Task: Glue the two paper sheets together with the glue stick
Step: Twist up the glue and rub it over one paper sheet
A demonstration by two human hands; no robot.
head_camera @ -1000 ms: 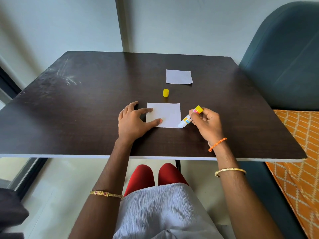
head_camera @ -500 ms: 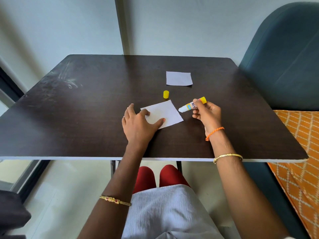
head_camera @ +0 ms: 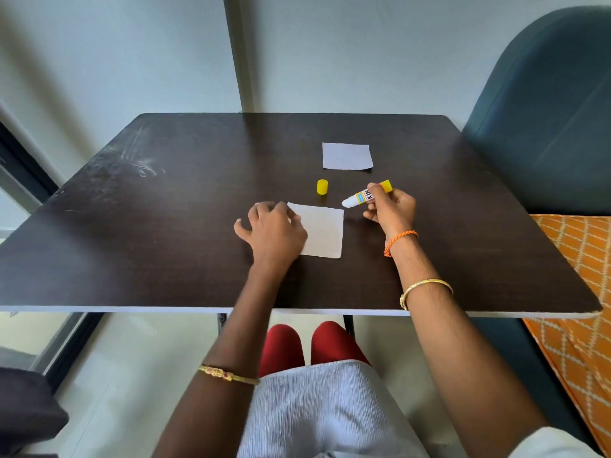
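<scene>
Paper sheet [head_camera: 322,231]: left edge hidden under blurred left hand [head_camera: 272,228].

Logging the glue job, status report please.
Left hand pinning near sheet. Right hand holds uncapped glue stick above it. Second sheet apart. Nothing blocking.

Both forearms are extended forward, with the hands set apart at about the same depth.

The left hand [head_camera: 274,231] is laid palm down, its fingers [head_camera: 264,208] loosely curled and blurred. The right hand [head_camera: 391,209] is raised slightly and closed in a pinch, thumb and fingertips [head_camera: 373,188] pressed together. An orange thread band is worn at the right wrist, with a gold bangle on each forearm.
</scene>
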